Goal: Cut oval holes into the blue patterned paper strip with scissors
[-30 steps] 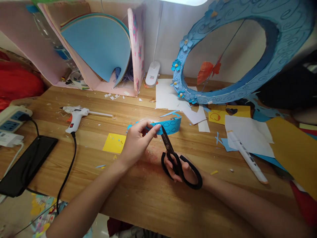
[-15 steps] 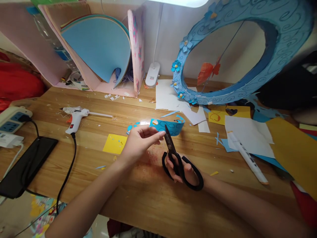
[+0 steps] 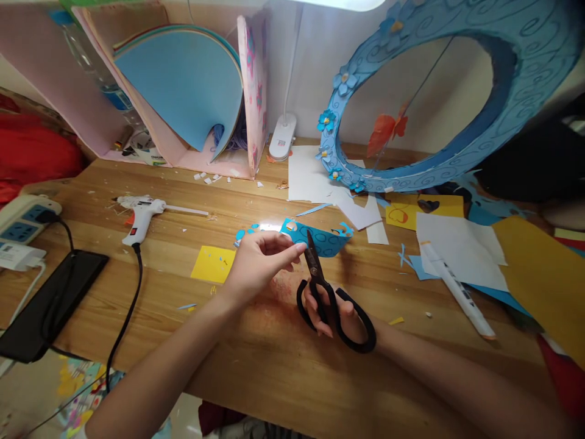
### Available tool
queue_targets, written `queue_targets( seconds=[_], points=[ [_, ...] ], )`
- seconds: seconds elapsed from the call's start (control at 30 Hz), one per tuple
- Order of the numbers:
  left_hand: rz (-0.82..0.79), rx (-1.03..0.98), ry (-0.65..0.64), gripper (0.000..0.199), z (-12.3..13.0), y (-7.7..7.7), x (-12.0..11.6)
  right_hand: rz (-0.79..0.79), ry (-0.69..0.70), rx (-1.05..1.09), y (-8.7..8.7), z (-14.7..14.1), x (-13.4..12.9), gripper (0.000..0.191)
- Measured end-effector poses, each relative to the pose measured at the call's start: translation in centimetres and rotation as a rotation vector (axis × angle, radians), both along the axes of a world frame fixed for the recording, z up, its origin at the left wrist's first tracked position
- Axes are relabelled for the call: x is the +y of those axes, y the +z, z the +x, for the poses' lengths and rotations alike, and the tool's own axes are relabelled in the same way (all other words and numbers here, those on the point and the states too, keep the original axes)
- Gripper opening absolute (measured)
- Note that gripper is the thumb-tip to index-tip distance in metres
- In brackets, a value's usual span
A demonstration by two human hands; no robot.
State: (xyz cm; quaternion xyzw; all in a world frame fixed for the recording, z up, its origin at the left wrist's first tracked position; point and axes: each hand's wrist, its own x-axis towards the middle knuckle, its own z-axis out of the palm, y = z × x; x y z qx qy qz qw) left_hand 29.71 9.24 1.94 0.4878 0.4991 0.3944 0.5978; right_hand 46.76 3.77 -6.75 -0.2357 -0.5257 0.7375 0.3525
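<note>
My left hand [image 3: 262, 259] pinches the left end of a blue paper strip [image 3: 326, 242] between thumb and fingers. Dark petal-like outlines are drawn on the strip, and its far right end is cut into curls. In my right hand [image 3: 322, 314] is a pair of black-handled scissors [image 3: 316, 274], fingers through the loops. The blades point up and overlap the strip close to my left thumb. Small blue paper cut-outs [image 3: 242, 234] lie behind my left hand, partly hidden by it. A yellow paper square [image 3: 211, 263] rests to its left.
A white glue gun [image 3: 142, 216] with its cord lies at left, near a black phone [image 3: 50, 305] and a power strip [image 3: 30, 222]. A blue flower-decorated ring [image 3: 457, 177] stands at back right. A white marker [image 3: 461, 292] lies on paper sheets at right.
The blue paper strip has swung open, its right end moving rightward and straightening from a curl. Both hands stay nearly in place, the scissors still at the strip.
</note>
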Motion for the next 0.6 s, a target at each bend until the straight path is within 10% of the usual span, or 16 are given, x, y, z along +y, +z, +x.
queue_targets(
  seconds=[0.6],
  points=[
    [0.012, -0.011, 0.020, 0.024, -0.23, -0.16, 0.30, -0.060, -0.005, -0.048, -0.22, 0.34, -0.01, 0.064]
  ],
)
